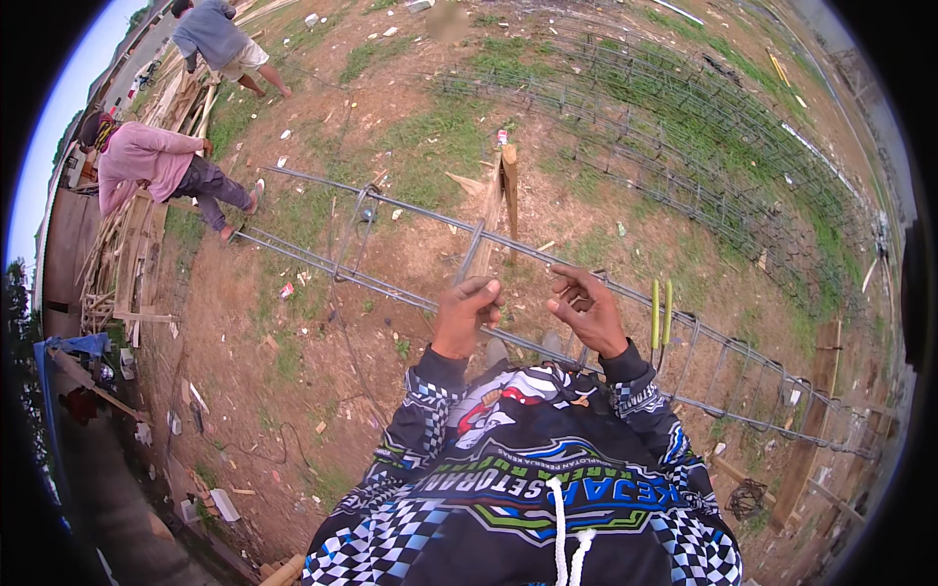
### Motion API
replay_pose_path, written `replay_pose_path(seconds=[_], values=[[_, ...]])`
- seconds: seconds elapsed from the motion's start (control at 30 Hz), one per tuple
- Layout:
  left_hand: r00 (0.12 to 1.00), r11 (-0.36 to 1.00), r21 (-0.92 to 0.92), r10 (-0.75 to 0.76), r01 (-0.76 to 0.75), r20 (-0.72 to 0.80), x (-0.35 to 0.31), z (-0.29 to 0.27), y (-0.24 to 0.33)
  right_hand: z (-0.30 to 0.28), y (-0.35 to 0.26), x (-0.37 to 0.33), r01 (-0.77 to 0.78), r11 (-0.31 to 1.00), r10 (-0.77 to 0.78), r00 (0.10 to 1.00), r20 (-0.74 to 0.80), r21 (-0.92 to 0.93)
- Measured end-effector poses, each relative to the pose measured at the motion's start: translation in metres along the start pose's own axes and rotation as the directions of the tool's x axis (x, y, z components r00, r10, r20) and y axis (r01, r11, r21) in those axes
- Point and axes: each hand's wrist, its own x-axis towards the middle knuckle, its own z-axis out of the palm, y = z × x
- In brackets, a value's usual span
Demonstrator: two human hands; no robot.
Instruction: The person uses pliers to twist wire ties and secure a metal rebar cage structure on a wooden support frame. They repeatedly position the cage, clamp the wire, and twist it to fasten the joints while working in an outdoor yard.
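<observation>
A long steel rebar cage (pixel 532 252) lies across in front of me, its bars joined by bent square stirrups (pixel 367 232). My left hand (pixel 469 314) is closed above the near bars, fingers curled in toward the thumb; whatever they hold, if anything, is too small to make out. Over the far bar is my right hand (pixel 590 311), its fingers bent and the thumb apart from them, with nothing visible between. Just right of it, pincers with yellow-green handles (pixel 661 311) stand upright at the cage, their jaws hidden.
A wooden post (pixel 510 190) with a slanting board stands at the cage. More rebar cages (pixel 684 137) lie on grass at the far right. Two people, one in a pink top (pixel 156 161) and one in grey (pixel 217 44), are at the left near stacked timber (pixel 127 259).
</observation>
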Motion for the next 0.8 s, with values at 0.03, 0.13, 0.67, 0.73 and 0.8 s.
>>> replay_pose_path(seconds=[0.03,0.13,0.67,0.73,0.8], values=[[1.0,0.998,-0.06,0.0,0.0,0.011,-0.003,0.002,0.004,0.002,-0.002,0.005,0.078,0.991,-0.073,0.996,0.05,-0.108],[0.999,0.997,-0.075,0.036,-0.033,0.03,0.0,-0.003,0.027,0.011,-0.011,0.022,0.157,0.958,-0.142,0.987,0.078,-0.242],[0.972,0.876,-0.442,-0.111,0.193,0.206,0.082,-0.089,0.039,0.071,0.03,0.103,-0.324,0.905,0.318,0.946,0.065,0.277],[0.968,0.88,-0.431,-0.111,0.2,0.224,0.079,-0.09,0.048,0.075,0.034,0.102,-0.341,0.816,0.334,0.937,0.1,0.466],[0.958,0.866,-0.451,-0.099,0.216,0.268,0.077,-0.095,0.046,0.091,0.013,0.092,-0.245,0.714,0.341,0.94,-0.02,0.655]])
